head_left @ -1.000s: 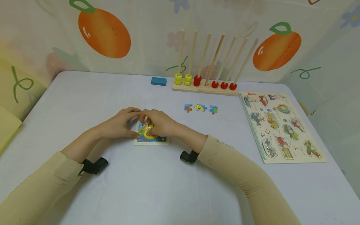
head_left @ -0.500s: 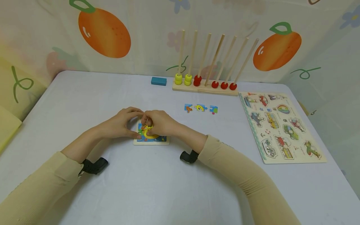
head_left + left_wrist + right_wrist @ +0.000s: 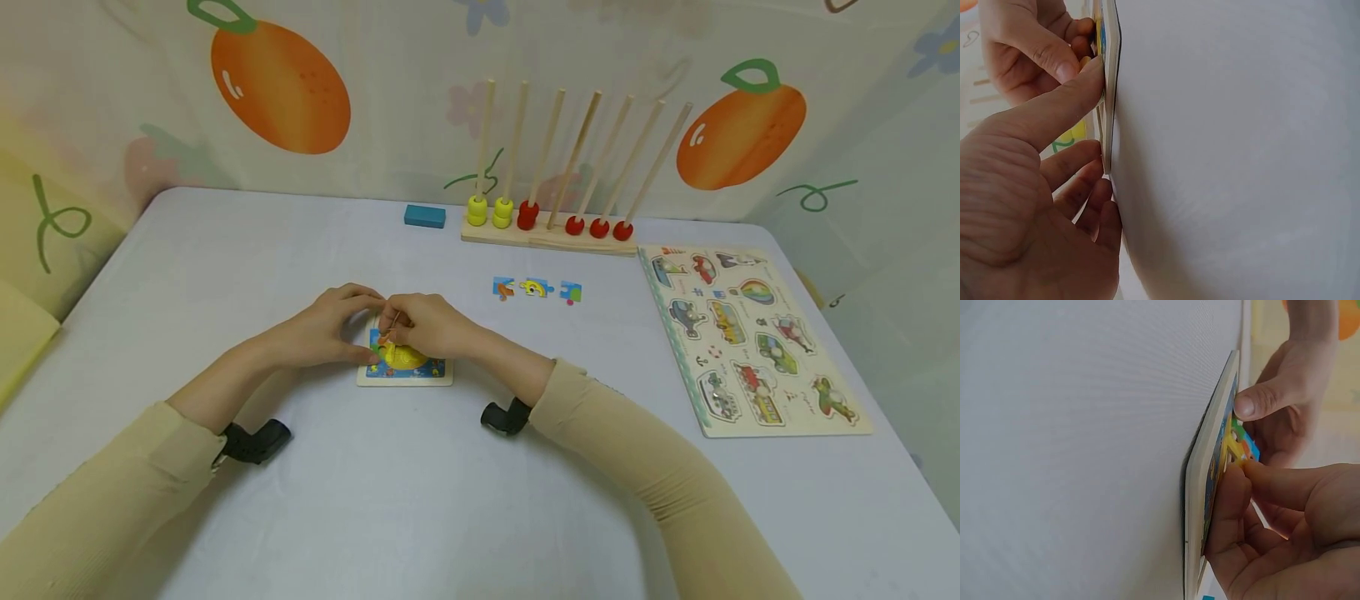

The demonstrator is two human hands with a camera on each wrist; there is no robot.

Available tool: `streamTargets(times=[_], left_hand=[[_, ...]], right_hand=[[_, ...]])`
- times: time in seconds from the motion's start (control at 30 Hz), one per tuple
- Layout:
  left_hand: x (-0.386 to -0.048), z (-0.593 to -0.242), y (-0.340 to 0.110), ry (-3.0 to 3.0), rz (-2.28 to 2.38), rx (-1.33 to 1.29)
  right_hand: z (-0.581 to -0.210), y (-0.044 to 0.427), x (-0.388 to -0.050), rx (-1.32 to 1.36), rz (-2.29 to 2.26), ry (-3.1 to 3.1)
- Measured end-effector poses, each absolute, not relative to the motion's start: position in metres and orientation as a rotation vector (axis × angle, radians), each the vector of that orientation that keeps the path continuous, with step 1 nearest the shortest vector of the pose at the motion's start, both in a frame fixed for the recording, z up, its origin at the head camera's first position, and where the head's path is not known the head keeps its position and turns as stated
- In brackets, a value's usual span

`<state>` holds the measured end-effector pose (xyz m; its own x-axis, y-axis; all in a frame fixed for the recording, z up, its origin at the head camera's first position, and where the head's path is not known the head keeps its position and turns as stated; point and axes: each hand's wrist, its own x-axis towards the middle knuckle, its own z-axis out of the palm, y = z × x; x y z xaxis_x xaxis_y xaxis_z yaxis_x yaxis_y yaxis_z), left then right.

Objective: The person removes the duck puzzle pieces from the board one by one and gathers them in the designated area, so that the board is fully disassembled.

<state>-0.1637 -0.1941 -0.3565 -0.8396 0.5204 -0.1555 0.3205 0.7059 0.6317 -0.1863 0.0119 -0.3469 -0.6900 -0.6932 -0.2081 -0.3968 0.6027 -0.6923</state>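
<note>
A small jigsaw puzzle board (image 3: pixel 405 382) with a yellow and blue picture lies flat on the white table. My left hand (image 3: pixel 324 329) holds the board at its left side, thumb on the near left part and fingertips at the far edge. Over the picture, my right hand (image 3: pixel 435 325) pinches a puzzle piece (image 3: pixel 1249 449) between thumb and index finger. In the right wrist view this piece, blue with orange and green, stands tilted up from the board. Fingers hide the board's far part. Three loose puzzle pieces (image 3: pixel 536 287) lie in a row to the right, behind the board.
At the back stands a wooden counting rack (image 3: pixel 547 243) with upright pegs and yellow and red beads. Left of it lies a teal block (image 3: pixel 424 217). A large vehicle peg-puzzle board (image 3: pixel 757 342) lies on the right of the table (image 3: pixel 420 492).
My right fingers have shifted slightly up over the board, uncovering more of the yellow picture; the piece they pinch has moved with them. My left hand stays nearly still.
</note>
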Motion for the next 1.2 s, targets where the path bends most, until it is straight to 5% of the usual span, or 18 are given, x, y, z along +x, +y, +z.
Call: streamTargets(times=[1.2], left_hand=[[-0.1635,-0.3541,-0.1922,2.585,0.87,0.65]], right_hand=[[-0.3406,0.0109,-0.1859,-0.759,-0.866,2.288]])
